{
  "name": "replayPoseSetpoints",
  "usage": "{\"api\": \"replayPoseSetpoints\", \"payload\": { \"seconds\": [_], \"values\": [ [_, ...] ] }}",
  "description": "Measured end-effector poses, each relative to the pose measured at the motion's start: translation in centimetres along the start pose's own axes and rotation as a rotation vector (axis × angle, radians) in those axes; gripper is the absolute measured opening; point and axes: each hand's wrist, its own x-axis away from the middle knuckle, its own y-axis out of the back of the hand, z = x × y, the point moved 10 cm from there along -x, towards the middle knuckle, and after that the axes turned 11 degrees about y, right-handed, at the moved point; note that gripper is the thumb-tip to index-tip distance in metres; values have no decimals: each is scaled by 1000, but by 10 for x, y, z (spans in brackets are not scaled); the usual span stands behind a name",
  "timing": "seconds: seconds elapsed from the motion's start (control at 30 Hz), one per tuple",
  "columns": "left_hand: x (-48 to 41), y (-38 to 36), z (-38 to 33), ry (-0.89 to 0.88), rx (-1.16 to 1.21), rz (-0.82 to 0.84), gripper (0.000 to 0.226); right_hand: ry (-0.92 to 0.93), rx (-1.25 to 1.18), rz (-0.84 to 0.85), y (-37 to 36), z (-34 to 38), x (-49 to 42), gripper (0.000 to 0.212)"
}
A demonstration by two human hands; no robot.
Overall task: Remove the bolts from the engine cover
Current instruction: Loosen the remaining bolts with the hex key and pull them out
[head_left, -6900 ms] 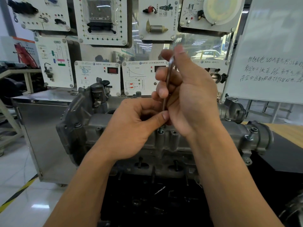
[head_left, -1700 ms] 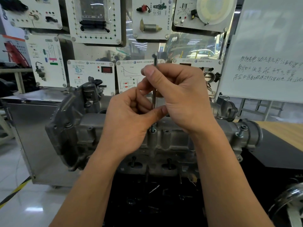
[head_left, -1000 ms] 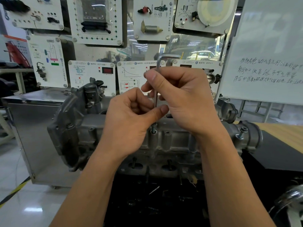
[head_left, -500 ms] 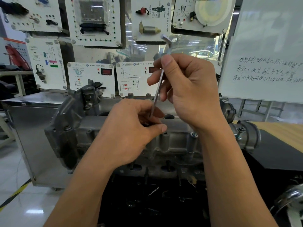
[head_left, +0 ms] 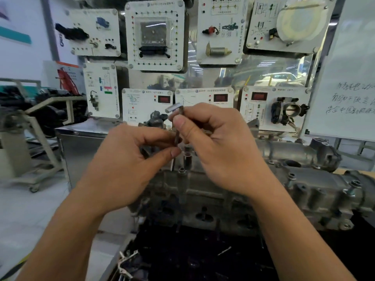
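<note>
Righting the hex key (head_left: 174, 108) over the bolt (head_left: 182, 170).
You had it tilted a moment ago; now both hands pinch it upright, right hand (head_left: 219, 147) above left hand (head_left: 125, 165). That bolt still sits proud in the engine cover (head_left: 304, 191); key tip hidden, seating unclear.

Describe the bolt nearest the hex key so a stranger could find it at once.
Find the grey engine cover lying across the middle, below the wall of white panels. On its near top edge, look just under where the left hand and right hand hold the hex key. That bolt sits low on its post; the bolts toward the right end stand raised.
</note>
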Motion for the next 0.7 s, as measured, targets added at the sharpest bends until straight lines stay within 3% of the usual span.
{"api": "replayPoseSetpoints", "payload": {
  "seconds": [0.1, 0.3, 0.7],
  "values": [
    [-3, 2, 11, 32, 44, 34, 30, 18, -18, 26, -11, 0, -5, 19],
    [-13, -6, 29, 92, 238, 55, 18, 42, 14, 1, -11, -5, -13, 16],
    [-13, -23, 26, 136, 310, 107, 16, 7, -116, -40, 0, -19, -3, 16]
  ]
}}
